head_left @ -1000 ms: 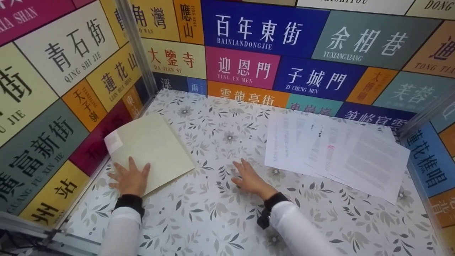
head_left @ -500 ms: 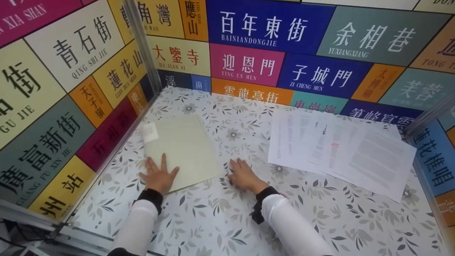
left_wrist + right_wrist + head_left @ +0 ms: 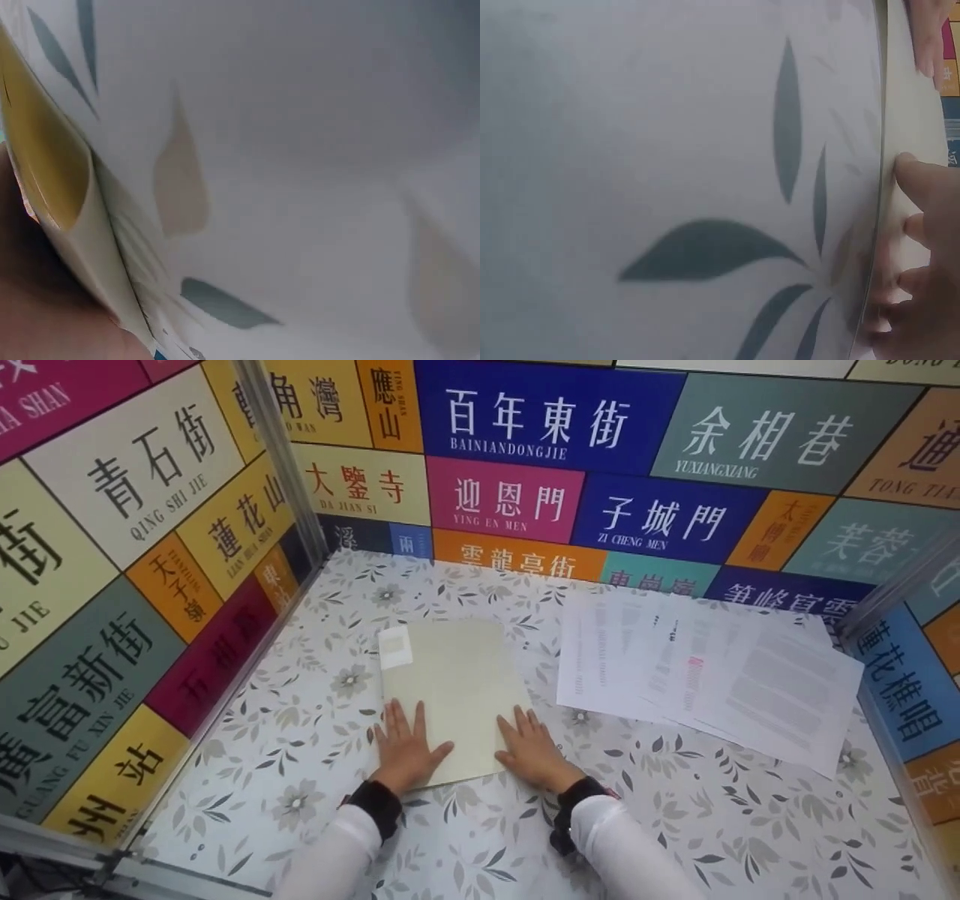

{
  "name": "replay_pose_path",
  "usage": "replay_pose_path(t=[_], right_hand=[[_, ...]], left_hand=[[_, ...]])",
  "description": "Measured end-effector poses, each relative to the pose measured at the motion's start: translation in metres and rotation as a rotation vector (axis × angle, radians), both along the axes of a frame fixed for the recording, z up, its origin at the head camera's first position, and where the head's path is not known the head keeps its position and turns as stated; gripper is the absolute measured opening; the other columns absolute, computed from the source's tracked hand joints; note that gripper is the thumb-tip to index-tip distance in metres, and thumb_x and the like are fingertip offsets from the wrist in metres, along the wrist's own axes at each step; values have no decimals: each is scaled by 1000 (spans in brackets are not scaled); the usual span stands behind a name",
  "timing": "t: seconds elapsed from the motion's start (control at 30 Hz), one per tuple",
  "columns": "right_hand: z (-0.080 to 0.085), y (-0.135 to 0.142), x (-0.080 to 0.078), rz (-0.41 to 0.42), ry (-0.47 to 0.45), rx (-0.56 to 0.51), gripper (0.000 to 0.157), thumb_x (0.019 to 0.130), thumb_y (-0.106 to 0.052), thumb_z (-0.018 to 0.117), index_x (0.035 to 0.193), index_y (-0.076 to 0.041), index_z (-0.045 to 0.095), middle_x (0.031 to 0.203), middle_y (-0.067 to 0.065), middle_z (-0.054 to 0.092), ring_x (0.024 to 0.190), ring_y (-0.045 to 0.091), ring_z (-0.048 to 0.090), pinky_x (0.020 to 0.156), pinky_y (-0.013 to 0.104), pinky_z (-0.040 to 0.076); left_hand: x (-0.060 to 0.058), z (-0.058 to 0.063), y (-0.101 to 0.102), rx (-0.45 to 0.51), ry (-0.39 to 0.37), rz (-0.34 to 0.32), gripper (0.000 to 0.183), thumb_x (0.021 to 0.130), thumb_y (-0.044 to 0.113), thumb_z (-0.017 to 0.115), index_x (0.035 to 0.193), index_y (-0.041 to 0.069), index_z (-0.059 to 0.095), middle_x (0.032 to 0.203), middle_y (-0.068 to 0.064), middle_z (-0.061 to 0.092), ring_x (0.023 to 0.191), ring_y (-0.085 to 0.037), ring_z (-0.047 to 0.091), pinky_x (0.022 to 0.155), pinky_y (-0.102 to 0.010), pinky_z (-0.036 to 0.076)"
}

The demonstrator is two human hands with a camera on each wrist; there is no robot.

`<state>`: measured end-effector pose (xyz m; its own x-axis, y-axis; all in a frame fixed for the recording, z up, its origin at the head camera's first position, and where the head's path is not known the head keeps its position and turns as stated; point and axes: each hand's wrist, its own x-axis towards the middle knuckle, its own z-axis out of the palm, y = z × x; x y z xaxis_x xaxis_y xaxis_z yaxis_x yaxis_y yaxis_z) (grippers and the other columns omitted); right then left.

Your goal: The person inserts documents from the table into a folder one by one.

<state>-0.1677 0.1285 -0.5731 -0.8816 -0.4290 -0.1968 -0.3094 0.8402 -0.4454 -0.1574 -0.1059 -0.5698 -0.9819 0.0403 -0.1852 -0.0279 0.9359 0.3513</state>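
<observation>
Remotely, I'm seeing the left hand (image 3: 406, 748) and right hand (image 3: 534, 748) resting, fingers extended, gripping nothing, on the cream folder (image 3: 465, 682), left of the papers (image 3: 697, 682); I'm worrying unequal pushing could buckle its gaping edge (image 3: 91, 251).

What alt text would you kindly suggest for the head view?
A left hand and right hand touch opposite sides of a pale folder on a floral table. Overlapping printed sheets lie at right. Colourful lettered walls stand behind.
</observation>
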Motion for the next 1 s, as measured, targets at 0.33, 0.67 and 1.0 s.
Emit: replay_pose_path(t=[0.33,0.67,1.0], right_hand=[[-2,19,24,-8,27,-4,64,96,-32,56,149,-5,34,155,32,17,143,51,13,115,60,17],[-3,29,59,-1,74,1,64,94,-27,60,146,2,38,150,38,24,137,58,21,112,62,23],[-1,31,79,-58,89,20,66,92,-32,60,147,-2,38,151,36,25,138,56,22,111,61,25]], left_hand=[[26,9,13,-26,-78,-138,118,77,64,68,153,-4,9,154,-37,-10,145,-49,-10,118,-57,2],[58,34,35,-145,-130,-250,129,60,58,84,150,-7,19,151,-43,4,142,-56,4,115,-60,19],[70,48,48,-201,-125,-239,111,62,37,89,146,-8,32,148,-43,19,140,-55,22,111,-54,33]])
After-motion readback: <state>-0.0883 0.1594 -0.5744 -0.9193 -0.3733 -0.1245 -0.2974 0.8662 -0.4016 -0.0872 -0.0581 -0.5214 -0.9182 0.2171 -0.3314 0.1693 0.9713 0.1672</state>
